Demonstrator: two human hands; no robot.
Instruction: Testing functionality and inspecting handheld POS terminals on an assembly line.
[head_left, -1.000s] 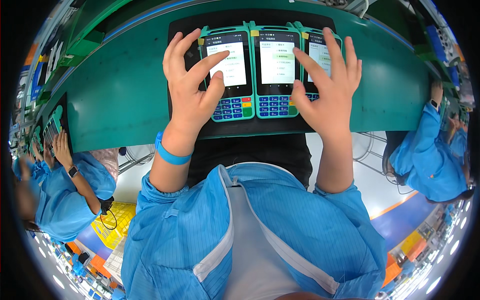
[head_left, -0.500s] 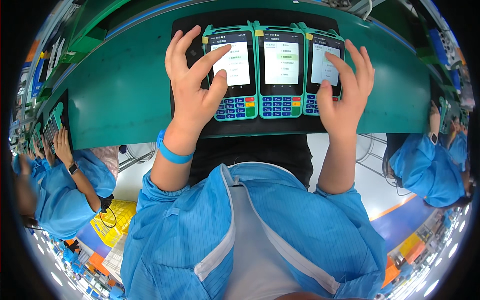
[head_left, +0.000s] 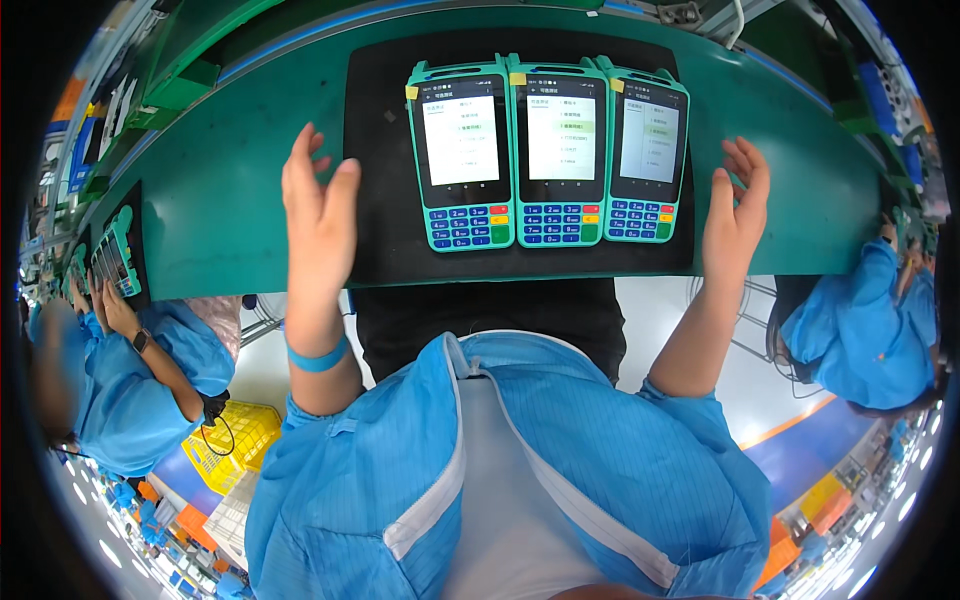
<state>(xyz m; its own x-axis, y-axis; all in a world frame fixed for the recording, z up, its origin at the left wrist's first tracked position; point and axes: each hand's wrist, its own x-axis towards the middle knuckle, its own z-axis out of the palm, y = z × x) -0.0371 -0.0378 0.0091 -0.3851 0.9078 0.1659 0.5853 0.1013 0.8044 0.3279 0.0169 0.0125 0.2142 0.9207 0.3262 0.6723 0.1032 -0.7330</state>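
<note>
Three handheld payment terminals lie side by side, with teal casings, lit screens showing list menus, and coloured keypads: the left terminal [head_left: 463,145], the middle terminal [head_left: 559,140] and the right terminal [head_left: 648,150]. A black mat [head_left: 385,225] lies under them. My left hand [head_left: 320,210], with a blue band on its wrist, hovers over the mat's left edge, apart from the left terminal. Beyond the mat's right edge is my right hand [head_left: 737,205], touching no terminal. Both hands hold nothing; their fingers bend loosely, with the thumbs held away.
The green worktable [head_left: 220,210] curves across the view. At the left, a co-worker in a blue smock [head_left: 150,380] handles similar terminals [head_left: 115,255]; another blue-clad person [head_left: 860,330] sits at the right. A yellow crate [head_left: 235,440] stands on the floor at the lower left.
Both hands have drawn back from the outer terminals' screens, the left hand moving left and the right hand moving right. All three terminals are now uncovered.
</note>
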